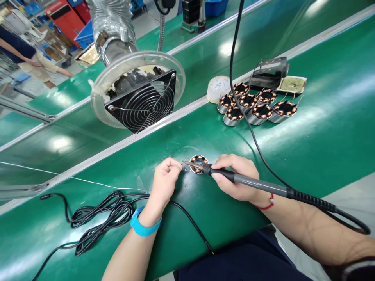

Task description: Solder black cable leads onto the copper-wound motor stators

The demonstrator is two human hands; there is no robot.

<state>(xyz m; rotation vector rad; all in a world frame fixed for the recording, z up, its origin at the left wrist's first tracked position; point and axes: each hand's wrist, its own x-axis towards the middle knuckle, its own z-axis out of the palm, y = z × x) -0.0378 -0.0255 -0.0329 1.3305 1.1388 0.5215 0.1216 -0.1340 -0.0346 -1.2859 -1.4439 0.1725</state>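
My right hand (pixel 238 177) is closed round the grip of a soldering iron (pixel 260 185). Its metal tip points left, passing over a ring-shaped motor stator (pixel 199 159) with copper windings that lies on the green bench. Just left of the stator, my left hand (pixel 167 177) pinches a thin wire, whose short ends show at the fingertips by the iron's tip. The fingers hide most of that wire. Whether the tip touches it, I cannot tell.
Several wound stators (pixel 262 112) stand at the back right beside a tape roll (pixel 218 89) and a soldering iron stand (pixel 271 76) with a sponge. A fume extractor (pixel 146 105) hangs above. Coiled black cable (pixel 102 212) lies left; the iron's cord (pixel 252 132) crosses the right side.
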